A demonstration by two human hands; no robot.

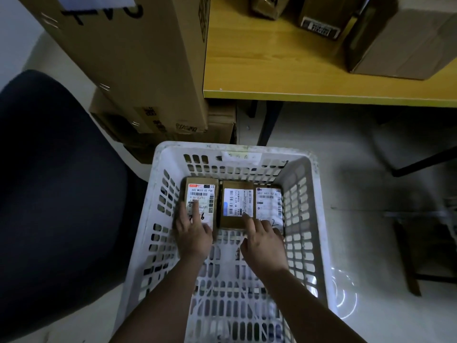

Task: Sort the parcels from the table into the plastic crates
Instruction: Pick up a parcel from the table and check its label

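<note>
Three parcels side by side at crate [158,194] floor's 12 o'clock end. Left hand [194,233] flat, fingers straight, touching left parcel [199,194]; right hand [263,243] likewise, forefinger on middle parcel [237,201].

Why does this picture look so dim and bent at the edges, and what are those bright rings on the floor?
Head view: the room is dim, darkest over the dark chair; the wide lens bows the table edge and white crate walls; the rings look like lens glare or a reflection; the parcel labels glow pale, their small print unreadable.
</note>
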